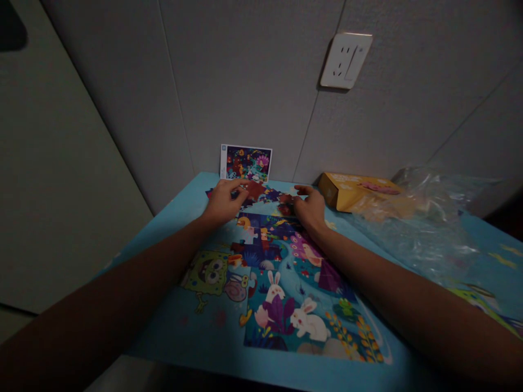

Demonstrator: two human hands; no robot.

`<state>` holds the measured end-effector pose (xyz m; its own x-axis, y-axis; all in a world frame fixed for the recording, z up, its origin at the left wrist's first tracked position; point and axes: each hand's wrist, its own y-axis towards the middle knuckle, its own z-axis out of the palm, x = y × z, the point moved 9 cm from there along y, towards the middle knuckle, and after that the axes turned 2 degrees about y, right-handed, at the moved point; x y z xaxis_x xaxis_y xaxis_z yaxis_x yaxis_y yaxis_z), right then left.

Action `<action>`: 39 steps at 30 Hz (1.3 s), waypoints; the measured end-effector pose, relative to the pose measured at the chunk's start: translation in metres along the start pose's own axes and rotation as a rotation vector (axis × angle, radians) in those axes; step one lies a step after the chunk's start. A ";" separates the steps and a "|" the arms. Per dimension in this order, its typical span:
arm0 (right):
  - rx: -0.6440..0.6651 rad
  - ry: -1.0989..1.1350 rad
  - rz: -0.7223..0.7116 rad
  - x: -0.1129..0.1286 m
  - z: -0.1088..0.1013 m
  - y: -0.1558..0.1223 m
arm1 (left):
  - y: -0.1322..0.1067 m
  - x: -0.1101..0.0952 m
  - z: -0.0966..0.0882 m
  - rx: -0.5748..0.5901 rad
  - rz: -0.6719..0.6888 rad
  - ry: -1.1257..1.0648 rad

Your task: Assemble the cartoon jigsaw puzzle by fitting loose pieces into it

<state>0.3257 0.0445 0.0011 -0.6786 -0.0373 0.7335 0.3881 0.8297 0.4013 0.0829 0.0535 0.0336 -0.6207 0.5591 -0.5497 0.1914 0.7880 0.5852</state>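
— Where is the puzzle (pixel 281 283)?
— On the tabletop (pixel 196 332), in the middle. The left hand (pixel 224 201) and the right hand (pixel 309 208) touch its far end, side by side.
— What is behind it?
— A card (pixel 245 162) leans on the wall (pixel 245 81). The box (pixel 355 191) and the bag (pixel 425 218) lie to the right.

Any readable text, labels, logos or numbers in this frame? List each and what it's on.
No legible text anywhere.
small picture card leaning on the wall: blue mark in its top-left corner, too small to read.
yellow cardboard box: pink print on top, blurred.
white wall socket: no marking visible.
colourful jigsaw puzzle: pictures only.
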 end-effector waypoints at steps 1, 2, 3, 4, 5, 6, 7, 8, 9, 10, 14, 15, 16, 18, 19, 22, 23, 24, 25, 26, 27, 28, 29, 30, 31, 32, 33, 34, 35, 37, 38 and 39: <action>0.029 -0.111 0.027 -0.002 0.002 0.000 | 0.001 0.007 -0.003 -0.032 -0.046 -0.025; 0.074 -0.202 0.044 -0.003 0.005 -0.001 | 0.002 0.013 -0.005 -0.054 -0.087 -0.059; 0.120 -0.274 0.054 -0.003 0.009 -0.002 | 0.003 0.019 -0.007 -0.067 -0.122 -0.098; 0.163 -0.331 0.056 -0.003 0.012 -0.004 | 0.003 0.023 -0.007 -0.073 -0.149 -0.130; 0.199 -0.377 0.050 -0.002 0.015 -0.005 | 0.003 0.026 -0.007 -0.078 -0.168 -0.151; 0.226 -0.413 0.040 0.000 0.017 -0.007 | 0.003 0.028 -0.007 -0.081 -0.180 -0.159; 0.245 -0.437 0.030 0.001 0.019 -0.008 | 0.003 0.029 -0.007 -0.084 -0.189 -0.158; 0.257 -0.452 0.025 0.002 0.020 -0.008 | 0.002 0.029 -0.008 -0.087 -0.195 -0.150; 0.261 -0.462 0.026 0.003 0.020 -0.009 | 0.002 0.030 -0.008 -0.090 -0.200 -0.138; 0.260 -0.471 0.027 0.004 0.019 -0.010 | 0.002 0.030 -0.008 -0.095 -0.205 -0.128; 0.225 -0.568 0.000 0.010 0.015 -0.015 | 0.003 0.035 -0.007 -0.090 -0.228 -0.145; 0.214 -0.595 -0.019 0.012 0.014 -0.017 | 0.003 0.037 -0.006 -0.087 -0.232 -0.160; 0.207 -0.613 -0.037 0.015 0.014 -0.019 | 0.003 0.038 -0.006 -0.085 -0.234 -0.172; 0.205 -0.612 -0.063 0.018 0.014 -0.022 | 0.003 0.038 -0.006 -0.087 -0.236 -0.179; 0.210 -0.597 -0.073 0.019 0.015 -0.022 | 0.003 0.038 -0.006 -0.088 -0.238 -0.179; 0.201 -0.519 -0.110 0.020 0.015 -0.021 | 0.002 0.038 -0.007 -0.084 -0.253 -0.182; 0.191 -0.482 -0.135 0.022 0.015 -0.020 | 0.002 0.037 -0.007 -0.083 -0.259 -0.184; 0.180 -0.436 -0.166 0.023 0.015 -0.019 | 0.002 0.037 -0.007 -0.083 -0.265 -0.186; 0.174 -0.383 -0.203 0.025 0.015 -0.018 | 0.002 0.037 -0.008 -0.081 -0.267 -0.186; 0.172 -0.325 -0.241 0.028 0.016 -0.018 | 0.002 0.037 -0.008 -0.080 -0.267 -0.184; 0.171 -0.268 -0.274 0.030 0.017 -0.017 | 0.002 0.036 -0.008 -0.079 -0.264 -0.183; 0.169 -0.216 -0.302 0.032 0.017 -0.017 | 0.002 0.036 -0.008 -0.078 -0.260 -0.182; 0.166 -0.172 -0.324 0.034 0.017 -0.017 | 0.002 0.035 -0.009 -0.077 -0.254 -0.181; 0.162 -0.133 -0.339 0.036 0.016 -0.018 | 0.002 0.035 -0.009 -0.077 -0.247 -0.179; 0.158 -0.095 -0.347 0.037 0.015 -0.018 | 0.002 0.034 -0.010 -0.077 -0.242 -0.176; 0.158 -0.053 -0.349 0.037 0.015 -0.018 | 0.002 0.034 -0.010 -0.078 -0.238 -0.172; 0.165 -0.009 -0.348 0.038 0.015 -0.018 | 0.003 0.034 -0.010 -0.079 -0.232 -0.168; 0.177 0.031 -0.344 0.038 0.015 -0.019 | 0.003 0.034 -0.010 -0.080 -0.224 -0.161; 0.190 0.061 -0.336 0.037 0.016 -0.019 | 0.003 0.034 -0.010 -0.081 -0.212 -0.153; 0.212 0.068 -0.334 0.037 0.019 -0.019 | 0.004 0.033 -0.009 -0.074 -0.182 -0.135; 0.219 0.048 -0.344 0.037 0.020 -0.019 | 0.005 0.032 -0.009 -0.074 -0.169 -0.123; 0.222 0.019 -0.363 0.038 0.021 -0.020 | 0.005 0.032 -0.011 -0.082 -0.160 -0.106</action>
<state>0.2790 0.0382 0.0099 -0.7339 -0.3582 0.5771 -0.0197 0.8605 0.5090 0.0558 0.0729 0.0252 -0.5537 0.4556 -0.6970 0.0316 0.8479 0.5292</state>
